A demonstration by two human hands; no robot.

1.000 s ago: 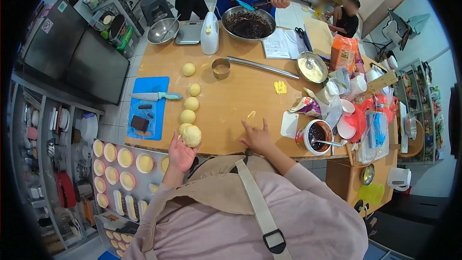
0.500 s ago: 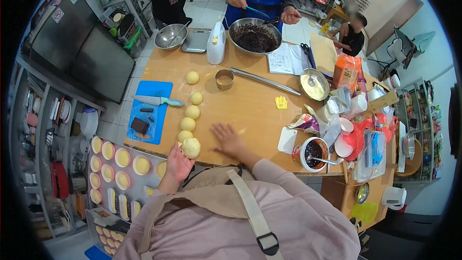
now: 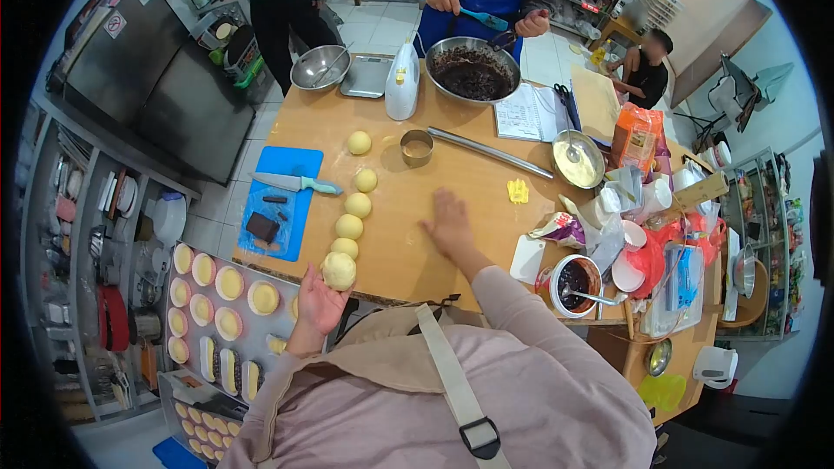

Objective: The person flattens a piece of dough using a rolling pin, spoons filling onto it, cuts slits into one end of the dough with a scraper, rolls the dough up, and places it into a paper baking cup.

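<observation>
A pale yellow dough ball (image 3: 339,270) rests on the fingers of my left hand (image 3: 320,306), at the table's near edge. Just beyond it, a row of smaller dough balls (image 3: 349,226) leads away across the wooden table (image 3: 391,260). My right hand (image 3: 450,224) lies palm down on the tabletop to the right of the row, fingers spread, with nothing in it. A round metal cutter (image 3: 417,148) stands past the row, beside a long metal rod (image 3: 491,153).
On the left are a blue cutting board (image 3: 291,165) with a knife (image 3: 295,183) and dark chocolate, and a tray (image 3: 252,330) of filled cups. Across the table a person in a blue apron works at a pan (image 3: 473,69). A jar (image 3: 573,285) stands right.
My right hand has slid forward and to the right over the table. My left hand still supports the dough ball. The view has shifted slightly. Across the table, the person's spatula has moved.
</observation>
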